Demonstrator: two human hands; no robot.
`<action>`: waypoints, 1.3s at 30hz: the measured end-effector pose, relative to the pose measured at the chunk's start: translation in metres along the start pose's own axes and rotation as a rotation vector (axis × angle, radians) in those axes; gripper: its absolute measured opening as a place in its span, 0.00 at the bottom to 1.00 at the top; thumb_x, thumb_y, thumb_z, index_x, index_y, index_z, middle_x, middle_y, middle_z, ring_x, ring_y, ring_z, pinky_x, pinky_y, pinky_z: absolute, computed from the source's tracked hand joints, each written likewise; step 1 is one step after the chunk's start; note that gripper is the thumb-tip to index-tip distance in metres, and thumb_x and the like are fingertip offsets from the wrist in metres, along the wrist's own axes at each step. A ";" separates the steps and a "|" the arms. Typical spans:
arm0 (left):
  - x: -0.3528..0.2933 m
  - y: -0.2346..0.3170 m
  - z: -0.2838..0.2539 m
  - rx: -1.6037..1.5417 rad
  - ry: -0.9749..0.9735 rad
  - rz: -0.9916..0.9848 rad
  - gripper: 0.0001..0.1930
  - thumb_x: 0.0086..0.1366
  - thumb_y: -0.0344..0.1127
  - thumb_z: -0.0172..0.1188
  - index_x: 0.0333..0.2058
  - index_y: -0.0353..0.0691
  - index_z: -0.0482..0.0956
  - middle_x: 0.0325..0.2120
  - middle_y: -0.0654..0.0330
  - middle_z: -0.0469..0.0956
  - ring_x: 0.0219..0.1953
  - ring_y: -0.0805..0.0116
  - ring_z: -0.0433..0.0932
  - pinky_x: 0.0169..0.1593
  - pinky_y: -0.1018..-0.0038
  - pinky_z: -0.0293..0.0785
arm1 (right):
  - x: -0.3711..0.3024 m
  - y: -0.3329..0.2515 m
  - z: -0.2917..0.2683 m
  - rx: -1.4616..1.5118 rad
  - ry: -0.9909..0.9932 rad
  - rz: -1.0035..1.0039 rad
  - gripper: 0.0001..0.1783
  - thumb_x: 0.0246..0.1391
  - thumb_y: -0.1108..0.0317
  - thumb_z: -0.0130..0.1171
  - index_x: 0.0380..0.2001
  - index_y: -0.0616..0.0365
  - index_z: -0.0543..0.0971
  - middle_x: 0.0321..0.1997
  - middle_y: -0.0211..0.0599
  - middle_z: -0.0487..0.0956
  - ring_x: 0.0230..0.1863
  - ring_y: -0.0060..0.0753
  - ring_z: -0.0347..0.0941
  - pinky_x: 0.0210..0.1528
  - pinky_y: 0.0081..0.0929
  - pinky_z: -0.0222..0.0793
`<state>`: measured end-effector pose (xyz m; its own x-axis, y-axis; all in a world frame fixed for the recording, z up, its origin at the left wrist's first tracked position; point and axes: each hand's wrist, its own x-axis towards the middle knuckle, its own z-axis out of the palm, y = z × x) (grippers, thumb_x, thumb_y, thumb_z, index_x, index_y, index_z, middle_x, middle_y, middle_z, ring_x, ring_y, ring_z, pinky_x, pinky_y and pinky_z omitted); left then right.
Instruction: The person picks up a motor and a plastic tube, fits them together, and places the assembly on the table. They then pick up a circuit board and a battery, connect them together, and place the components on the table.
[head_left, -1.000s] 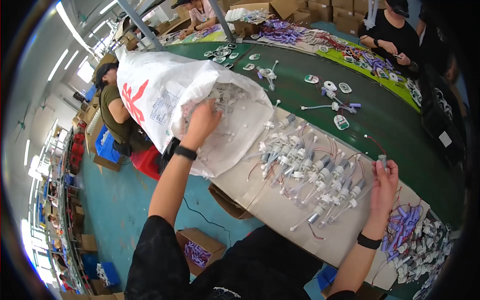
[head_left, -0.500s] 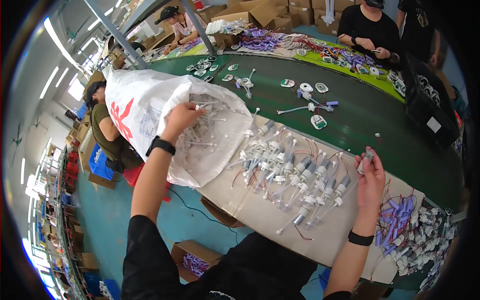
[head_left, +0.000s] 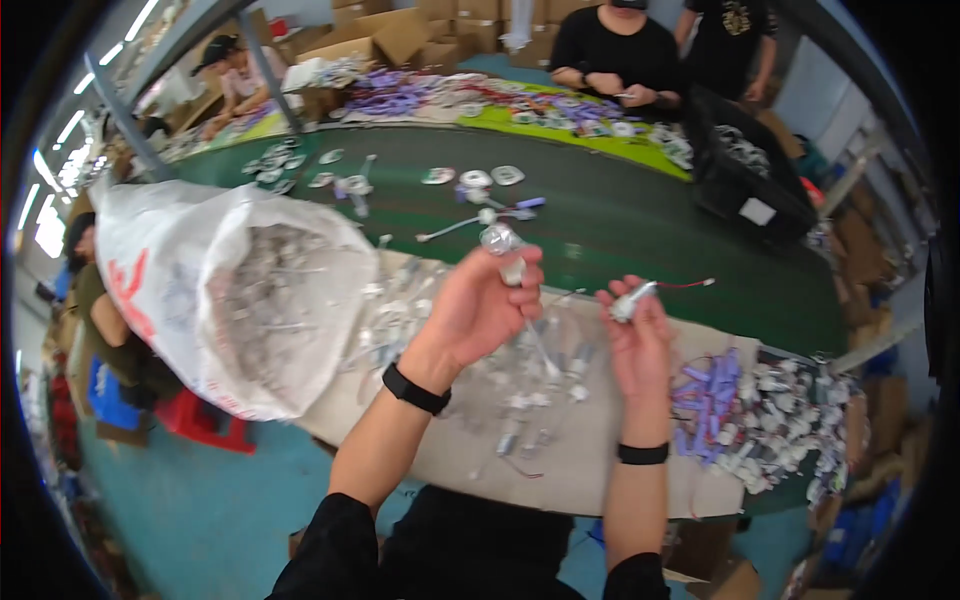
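Observation:
My left hand [head_left: 478, 305] is closed around a clear plastic part [head_left: 500, 238], its rounded end up above my fingers; a thin white tube hangs below the hand, seemingly of the same piece. To the right, my right hand [head_left: 640, 345] grips a small motor [head_left: 630, 302] with a silvery body and a red wire trailing off to the right. Both hands are raised over the beige board [head_left: 450, 450], apart from each other. Beneath them lies a blurred pile of motor-and-tube assemblies [head_left: 400, 310], partly hidden by my left hand and forearm.
A large white sack [head_left: 200, 210] of clear tube parts lies open at left. Purple cylinders [head_left: 708, 400] and a heap of motors [head_left: 790, 420] lie at right. Beyond runs a green belt [head_left: 620, 220] with loose parts. A black crate [head_left: 770, 215] and co-workers stand behind.
My left hand has come out of the sack with a clear plastic part and moved right, toward my right hand. My right hand still holds the motor. The view has swung right.

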<state>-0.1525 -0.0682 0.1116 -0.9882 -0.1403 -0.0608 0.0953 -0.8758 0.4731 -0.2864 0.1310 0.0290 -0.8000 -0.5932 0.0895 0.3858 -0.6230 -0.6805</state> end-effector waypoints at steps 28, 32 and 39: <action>0.003 -0.055 -0.015 0.399 0.224 0.007 0.17 0.76 0.48 0.48 0.50 0.41 0.72 0.23 0.67 0.71 0.16 0.84 0.56 0.18 0.85 0.48 | -0.015 0.012 0.018 -0.051 -0.101 -0.106 0.23 0.59 0.70 0.63 0.57 0.58 0.71 0.60 0.44 0.76 0.62 0.52 0.72 0.63 0.46 0.73; 0.003 -0.063 -0.012 0.454 0.243 0.071 0.15 0.75 0.45 0.49 0.47 0.40 0.75 0.23 0.68 0.70 0.19 0.82 0.62 0.20 0.85 0.58 | -0.016 0.012 0.021 -0.049 -0.107 -0.146 0.24 0.59 0.69 0.63 0.57 0.56 0.70 0.61 0.44 0.75 0.63 0.54 0.71 0.63 0.46 0.73; 0.005 -0.069 -0.017 0.298 0.093 0.070 0.12 0.71 0.37 0.58 0.45 0.36 0.82 0.38 0.60 0.82 0.39 0.73 0.78 0.44 0.72 0.79 | -0.018 0.010 0.022 -0.081 -0.120 -0.182 0.25 0.58 0.67 0.65 0.57 0.55 0.70 0.61 0.43 0.75 0.61 0.54 0.72 0.61 0.48 0.74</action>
<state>-0.1618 -0.0169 0.0635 -0.9640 -0.2493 -0.0930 0.1096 -0.6906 0.7149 -0.2580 0.1246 0.0367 -0.7909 -0.5342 0.2985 0.1981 -0.6850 -0.7011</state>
